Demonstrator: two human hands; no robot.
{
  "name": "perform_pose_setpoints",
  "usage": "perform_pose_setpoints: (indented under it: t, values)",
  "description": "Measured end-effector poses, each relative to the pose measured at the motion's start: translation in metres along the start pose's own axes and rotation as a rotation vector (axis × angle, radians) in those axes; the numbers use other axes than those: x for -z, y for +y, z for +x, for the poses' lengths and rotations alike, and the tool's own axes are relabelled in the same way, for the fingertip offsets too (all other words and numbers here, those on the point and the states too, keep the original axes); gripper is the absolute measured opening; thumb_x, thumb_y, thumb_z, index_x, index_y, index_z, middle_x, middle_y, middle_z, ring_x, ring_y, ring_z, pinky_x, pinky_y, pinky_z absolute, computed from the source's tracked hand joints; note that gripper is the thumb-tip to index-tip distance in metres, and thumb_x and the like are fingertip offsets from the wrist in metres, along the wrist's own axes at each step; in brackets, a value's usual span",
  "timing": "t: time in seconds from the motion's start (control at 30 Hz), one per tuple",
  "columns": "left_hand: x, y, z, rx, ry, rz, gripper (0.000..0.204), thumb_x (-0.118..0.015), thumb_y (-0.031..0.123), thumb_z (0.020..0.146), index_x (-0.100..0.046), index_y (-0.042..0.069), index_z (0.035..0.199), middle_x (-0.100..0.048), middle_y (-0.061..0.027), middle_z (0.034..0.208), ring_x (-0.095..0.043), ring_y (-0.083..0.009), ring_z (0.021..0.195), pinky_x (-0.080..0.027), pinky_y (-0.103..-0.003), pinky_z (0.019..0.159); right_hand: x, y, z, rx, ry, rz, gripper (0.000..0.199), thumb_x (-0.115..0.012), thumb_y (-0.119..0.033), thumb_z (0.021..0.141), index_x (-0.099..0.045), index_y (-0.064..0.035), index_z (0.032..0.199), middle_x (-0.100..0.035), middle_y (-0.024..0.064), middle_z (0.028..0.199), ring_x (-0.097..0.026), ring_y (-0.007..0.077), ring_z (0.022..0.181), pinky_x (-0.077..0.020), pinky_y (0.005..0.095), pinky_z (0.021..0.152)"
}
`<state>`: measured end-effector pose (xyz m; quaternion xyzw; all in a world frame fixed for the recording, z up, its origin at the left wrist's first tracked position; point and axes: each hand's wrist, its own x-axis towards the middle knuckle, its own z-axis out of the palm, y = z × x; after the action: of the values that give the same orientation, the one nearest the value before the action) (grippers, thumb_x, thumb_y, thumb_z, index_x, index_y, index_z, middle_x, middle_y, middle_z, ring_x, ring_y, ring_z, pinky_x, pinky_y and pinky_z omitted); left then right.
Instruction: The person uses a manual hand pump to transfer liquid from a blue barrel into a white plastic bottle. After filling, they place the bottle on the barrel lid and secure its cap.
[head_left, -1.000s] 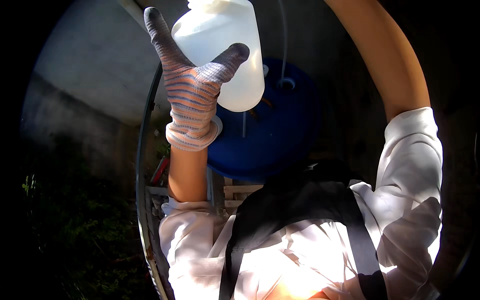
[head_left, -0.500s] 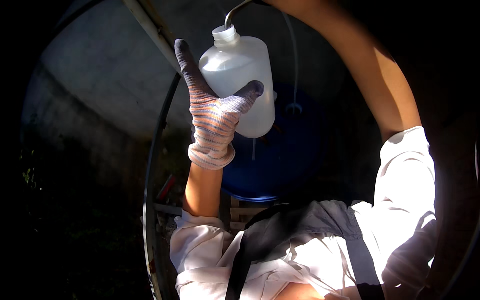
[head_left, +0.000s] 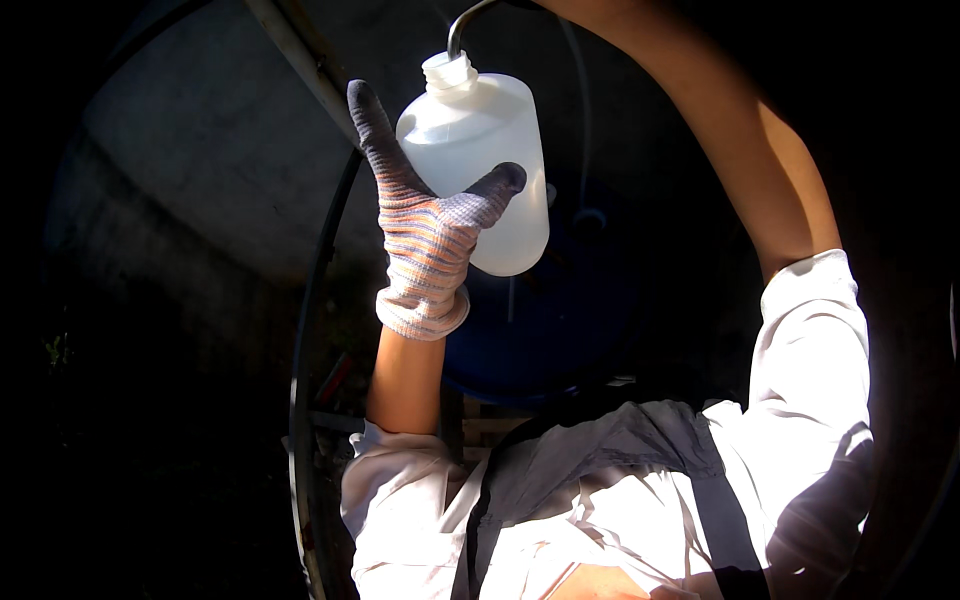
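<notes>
Deep shade lay over the wall (head_left: pixel 200 170) and the blue drum (head_left: pixel 505 365), hiding much detail. Your gloved left hand (head_left: pixel 425 225) grasped the white bottle (head_left: pixel 505 225), thumb on one side, its open neck upward, its body in front of the drum in view. A curved metal spout (head_left: pixel 462 30) reached to the bottle's mouth. Your right forearm (head_left: pixel 740 140) ran off the upper edge, so I could not tell what your right hand gripped. Since only your left hand visibly supported the smooth plastic, a loosened grip could have dropped it. Drift between neck and spout could have parted them and spilled any flowing liquid; overfilling was another risk, as the level was hard to read.
</notes>
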<state>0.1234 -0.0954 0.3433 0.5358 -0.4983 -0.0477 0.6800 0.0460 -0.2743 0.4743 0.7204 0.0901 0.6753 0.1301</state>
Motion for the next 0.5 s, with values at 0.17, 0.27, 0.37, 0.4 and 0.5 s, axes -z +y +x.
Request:
perform_pose_setpoints:
  t: [0.17,0.27,0.37,0.4,0.5]
  values:
    - [-0.0023,-0.0003,0.0013,-0.011,-0.01,-0.058,0.132,-0.084,-0.001,0.056,-0.006,0.036,0.155,-0.053,-0.0151,0.129,-0.059,-0.0343,0.113,-0.052,-0.051,0.097,0.0035,-0.0013,0.0009,-0.027,-0.004,-0.002,0.054,-0.078,-0.024,0.076,-0.049,-0.0089,0.119,-0.055,0.0251,0.109,-0.054,0.0451,0.104,-0.0471,0.0496,0.088]
    - [-0.0014,0.0009,0.0011,-0.017,-0.004,-0.007,0.132,-0.084,-0.001,0.056,-0.006,0.035,0.155,-0.053,-0.0152,0.129,-0.06,-0.0342,0.112,-0.052,-0.051,0.096,0.0057,-0.0023,0.0031,-0.035,0.002,-0.003,0.057,-0.078,-0.024,0.076,-0.048,-0.009,0.122,-0.055,0.0258,0.11,-0.054,0.0458,0.104,-0.0471,0.0499,0.089]
    - [0.0007,0.0003,-0.0009,-0.027,-0.017,-0.06,0.131,-0.084,-0.001,0.057,-0.005,0.034,0.156,-0.054,-0.0152,0.129,-0.06,-0.0344,0.112,-0.052,-0.05,0.097,0.0046,-0.0007,0.0034,-0.025,0.015,0.011,0.06,-0.078,-0.023,0.076,-0.047,-0.0105,0.125,-0.055,0.027,0.11,-0.054,0.0466,0.103,-0.0474,0.0502,0.088]
    - [0.0004,-0.0008,-0.0025,-0.018,-0.021,-0.075,0.131,-0.084,0.0,0.057,-0.005,0.033,0.156,-0.053,-0.0154,0.129,-0.06,-0.0343,0.112,-0.052,-0.05,0.097,0.0039,0.0006,0.0016,-0.02,0.011,0.014,0.061,-0.079,-0.023,0.075,-0.047,-0.0112,0.126,-0.055,0.0274,0.11,-0.054,0.0469,0.103,-0.0475,0.0503,0.088]
    - [0.0012,-0.0015,-0.0068,0.001,-0.014,-0.1,0.132,-0.085,0.001,0.057,-0.003,0.032,0.156,-0.052,-0.016,0.13,-0.059,-0.0339,0.114,-0.052,-0.05,0.097,-0.0005,0.0053,-0.0008,-0.07,0.037,-0.009,0.064,-0.08,-0.026,0.075,-0.046,-0.014,0.128,-0.056,0.0272,0.109,-0.056,0.0467,0.102,-0.0481,0.0497,0.088]
